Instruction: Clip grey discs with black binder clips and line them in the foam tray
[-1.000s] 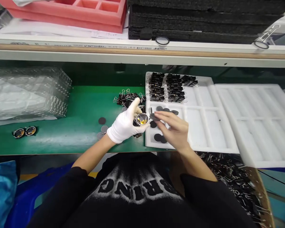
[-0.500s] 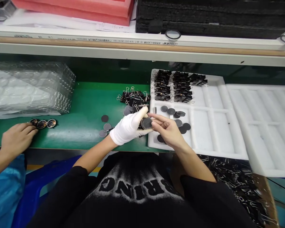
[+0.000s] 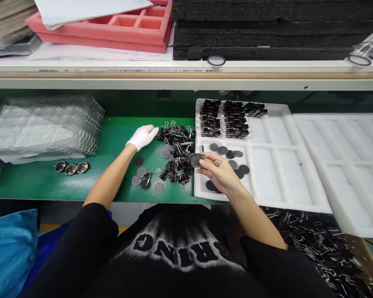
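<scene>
My right hand [image 3: 219, 170] pinches a few thin round dark discs [image 3: 197, 160], held flat together above the left edge of the white foam tray [image 3: 257, 142]. My left hand [image 3: 144, 137], in a white glove, reaches over the green table with its fingers drawn together. Its fingertips are at the left edge of a heap of black binder clips [image 3: 178, 149]; whatever is between them is hidden. Loose grey discs [image 3: 159, 187] lie on the table near the heap. More dark discs [image 3: 222, 150] lie in the tray, below rows of binder clips [image 3: 234, 120].
Stacked clear plastic trays [image 3: 49, 128] stand at the left, with three round shiny parts [image 3: 71, 169] in front. A second white foam tray [image 3: 345, 165] is at the right. Below it is a container of binder clips [image 3: 317, 248]. A shelf edge [image 3: 127, 84] crosses behind.
My left hand has left the disc and moved left and back to the clip heap. My right hand keeps the discs. The co-worker's hand at the left has gone out of view.
</scene>
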A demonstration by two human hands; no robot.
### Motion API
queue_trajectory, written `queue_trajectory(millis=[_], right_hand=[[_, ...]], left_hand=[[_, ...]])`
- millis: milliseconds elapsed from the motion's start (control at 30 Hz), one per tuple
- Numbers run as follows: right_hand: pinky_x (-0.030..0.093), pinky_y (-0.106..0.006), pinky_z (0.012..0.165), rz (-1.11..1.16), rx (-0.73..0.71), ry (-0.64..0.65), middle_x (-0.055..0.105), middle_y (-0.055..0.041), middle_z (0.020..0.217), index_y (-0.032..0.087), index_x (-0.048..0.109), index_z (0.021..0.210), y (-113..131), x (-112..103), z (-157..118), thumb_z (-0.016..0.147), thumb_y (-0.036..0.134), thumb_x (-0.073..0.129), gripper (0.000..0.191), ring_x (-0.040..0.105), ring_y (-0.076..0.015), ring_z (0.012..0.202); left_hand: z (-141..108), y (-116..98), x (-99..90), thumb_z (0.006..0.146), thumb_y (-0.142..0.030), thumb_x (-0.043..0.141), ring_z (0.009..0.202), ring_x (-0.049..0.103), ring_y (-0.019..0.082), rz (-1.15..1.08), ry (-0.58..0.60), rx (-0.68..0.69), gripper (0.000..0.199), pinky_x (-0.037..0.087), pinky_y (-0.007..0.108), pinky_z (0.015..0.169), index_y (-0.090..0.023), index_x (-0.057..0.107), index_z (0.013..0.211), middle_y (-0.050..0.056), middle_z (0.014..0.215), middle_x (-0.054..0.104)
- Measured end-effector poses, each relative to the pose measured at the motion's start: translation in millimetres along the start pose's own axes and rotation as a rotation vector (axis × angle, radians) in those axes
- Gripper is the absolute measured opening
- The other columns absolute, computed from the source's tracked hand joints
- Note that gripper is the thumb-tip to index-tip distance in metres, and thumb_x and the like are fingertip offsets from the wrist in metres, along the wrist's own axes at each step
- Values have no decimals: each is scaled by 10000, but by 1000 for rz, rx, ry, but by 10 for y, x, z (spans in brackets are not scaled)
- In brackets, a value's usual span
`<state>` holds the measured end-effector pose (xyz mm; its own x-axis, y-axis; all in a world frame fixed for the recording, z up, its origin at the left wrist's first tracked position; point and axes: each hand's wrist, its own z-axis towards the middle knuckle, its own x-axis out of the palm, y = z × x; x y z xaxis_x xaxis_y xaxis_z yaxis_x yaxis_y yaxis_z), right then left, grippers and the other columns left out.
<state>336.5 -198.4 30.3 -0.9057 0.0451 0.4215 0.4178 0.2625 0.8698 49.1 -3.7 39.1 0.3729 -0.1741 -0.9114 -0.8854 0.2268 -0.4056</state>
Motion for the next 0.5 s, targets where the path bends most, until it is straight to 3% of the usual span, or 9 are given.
queue_trajectory(millis=[67, 167, 233, 300, 433, 500], right_hand=[[667, -285, 778, 3, 0, 16, 792, -19, 951, 239, 821, 955, 1, 29, -6, 707, 430, 1003, 362, 717, -132, 842], [659, -270, 769, 20, 9, 59, 811, -54, 1176, 245, 836, 946, -10, 148, 9, 731, 397, 992, 306, 737, -140, 912], [660, -265, 749, 23, 11, 123, 752, -72, 1410, 253, 847, 946, -27, 280, 47, 731, 380, 993, 289, 749, -142, 940], [668, -272, 730, 24, -7, 194, 701, -78, 1504, 261, 859, 970, -48, 421, 96, 728, 379, 995, 301, 755, -144, 933], [673, -273, 716, 17, -80, 270, 820, -70, 1207, 257, 872, 986, -61, 570, 132, 736, 384, 995, 306, 761, -148, 870], [675, -283, 712, -23, -99, 292, 835, -62, 1095, 247, 874, 984, -31, 559, 106, 744, 378, 992, 298, 760, -149, 822]], left_hand=[[-91, 40, -35, 1011, -420, 514, 601, 391, 153, -51, -63, 5, 396, 289, 324, 622, -237, 402, 678, -12, 613, 453], [-426, -96, -104, 968, -392, 552, 582, 356, 137, -109, -227, 33, 418, 270, 316, 598, -240, 344, 639, -32, 577, 379], [-704, -289, -112, 968, -382, 544, 574, 382, 127, -183, -344, 142, 410, 292, 300, 588, -237, 365, 629, -33, 575, 411], [-966, -497, -77, 970, -368, 551, 542, 392, 112, -238, -424, 292, 397, 306, 284, 571, -233, 402, 629, -41, 558, 439], [-1300, -694, -15, 972, -324, 548, 490, 393, 96, -271, -492, 485, 365, 313, 268, 538, -226, 458, 632, -51, 530, 454], [-1361, -662, -37, 917, -332, 570, 474, 379, 98, -258, -423, 486, 327, 308, 266, 521, -230, 453, 628, -62, 508, 424]])
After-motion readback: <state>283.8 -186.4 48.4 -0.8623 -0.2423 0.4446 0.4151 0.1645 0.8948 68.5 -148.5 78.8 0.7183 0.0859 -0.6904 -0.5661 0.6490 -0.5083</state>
